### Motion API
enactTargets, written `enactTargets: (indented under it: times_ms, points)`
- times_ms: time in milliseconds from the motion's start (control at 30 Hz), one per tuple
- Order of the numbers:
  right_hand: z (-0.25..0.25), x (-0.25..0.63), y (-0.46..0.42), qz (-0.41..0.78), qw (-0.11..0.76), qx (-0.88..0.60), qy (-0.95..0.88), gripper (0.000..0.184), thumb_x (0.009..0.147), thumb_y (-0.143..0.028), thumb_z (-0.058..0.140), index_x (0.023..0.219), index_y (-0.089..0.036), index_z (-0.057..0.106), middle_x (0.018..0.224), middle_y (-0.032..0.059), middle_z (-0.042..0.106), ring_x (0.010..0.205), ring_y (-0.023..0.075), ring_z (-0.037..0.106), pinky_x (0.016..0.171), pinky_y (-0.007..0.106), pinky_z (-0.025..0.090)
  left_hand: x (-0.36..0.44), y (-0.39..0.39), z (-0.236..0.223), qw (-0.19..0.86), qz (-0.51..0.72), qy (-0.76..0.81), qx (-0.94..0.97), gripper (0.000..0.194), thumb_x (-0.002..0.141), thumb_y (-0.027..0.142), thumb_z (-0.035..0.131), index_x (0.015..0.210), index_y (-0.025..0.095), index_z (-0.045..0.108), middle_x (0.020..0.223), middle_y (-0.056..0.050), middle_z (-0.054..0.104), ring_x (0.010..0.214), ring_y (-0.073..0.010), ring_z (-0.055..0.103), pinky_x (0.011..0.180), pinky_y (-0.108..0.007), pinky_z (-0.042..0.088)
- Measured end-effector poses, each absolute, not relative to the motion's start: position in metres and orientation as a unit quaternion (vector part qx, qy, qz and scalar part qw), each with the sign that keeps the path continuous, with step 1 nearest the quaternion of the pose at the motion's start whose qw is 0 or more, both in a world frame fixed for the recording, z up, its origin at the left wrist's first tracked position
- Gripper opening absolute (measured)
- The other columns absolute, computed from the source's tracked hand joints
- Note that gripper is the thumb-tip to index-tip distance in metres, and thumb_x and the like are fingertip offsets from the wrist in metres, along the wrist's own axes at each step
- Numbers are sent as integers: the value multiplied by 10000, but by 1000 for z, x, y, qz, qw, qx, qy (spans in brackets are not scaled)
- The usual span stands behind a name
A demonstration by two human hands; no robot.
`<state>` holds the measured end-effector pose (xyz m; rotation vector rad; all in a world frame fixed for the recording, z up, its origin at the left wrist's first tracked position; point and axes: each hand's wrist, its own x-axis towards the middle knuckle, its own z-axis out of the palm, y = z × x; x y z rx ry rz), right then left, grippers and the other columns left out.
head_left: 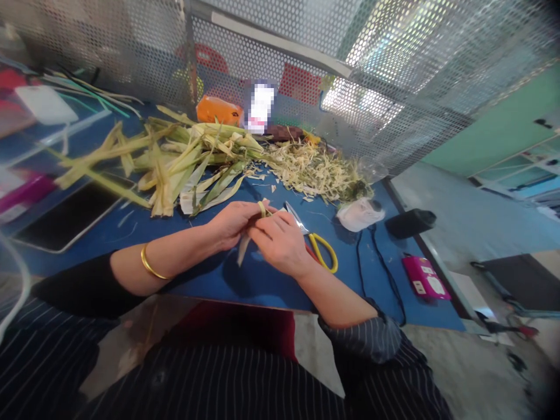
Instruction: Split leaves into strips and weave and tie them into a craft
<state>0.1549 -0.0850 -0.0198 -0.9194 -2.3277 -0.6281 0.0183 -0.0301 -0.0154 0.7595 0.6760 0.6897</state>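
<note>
My left hand (234, 221) and my right hand (282, 240) meet above the front of the blue table, fingers closed together. Between them they pinch a pale strip of corn husk (242, 249). One end hangs below the fingers, and a loop shows at the left fingertips. Most of the strip is hidden by the fingers. Just right of my right hand, partly behind it, lie scissors (324, 253) with red and yellow handles. Beyond my left hand is a pile of long corn husks (166, 163). A heap of short husk scraps (312, 169) lies beyond my right hand.
A perforated metal screen (280, 46) borders the table's back, with an orange packet (219, 109) before it. A dark tablet-like slab (76, 213) lies left. At right are a white bundle (361, 214), a black cylinder (410, 223), black cords (385, 268) and a magenta box (426, 278).
</note>
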Motion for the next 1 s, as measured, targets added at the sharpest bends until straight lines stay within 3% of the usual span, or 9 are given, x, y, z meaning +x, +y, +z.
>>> enactTargets:
  times_ms: [167,300,500,733,900,1000]
  points:
    - [-17,166,-84,-17,490,-506,-710,122,899,-248,561,822,-200,642,816,38,659,824,166,613,782,318,474,16,-27,-7,791,328,341,387,267,888,313,600,883,86,741,748,-103,723,618,-117,669,601,-199,550]
    - [-21,170,-78,160,504,-597,-603,169,862,-322,575,786,-186,641,764,22,656,739,159,610,718,297,480,15,-25,-4,776,326,362,400,274,904,291,567,895,74,733,742,-127,728,623,-138,694,572,-195,557]
    - [-24,163,-75,402,516,-580,-486,147,812,-317,555,741,-191,581,665,-18,638,554,128,602,588,277,498,14,-27,-5,759,320,381,419,208,831,203,593,914,72,732,725,-119,730,614,-142,695,574,-196,557]
    - [-22,160,-74,530,538,-523,-394,121,742,-290,577,764,-185,634,611,-10,677,503,139,629,570,288,536,11,-27,-6,738,325,367,464,261,750,210,607,934,79,738,680,-97,719,587,-143,672,603,-227,544]
    - [-20,161,-72,526,565,-519,-366,114,700,-285,615,723,-175,635,636,-4,696,490,133,630,596,305,562,9,-25,-4,771,303,297,474,344,659,151,641,984,86,730,839,-112,735,748,-168,690,741,-276,551]
    - [-19,161,-72,538,556,-520,-361,100,700,-272,619,714,-174,625,633,-2,692,499,137,637,602,308,563,10,-27,-4,756,304,310,490,336,656,151,725,987,95,726,790,-80,722,683,-132,657,710,-259,532]
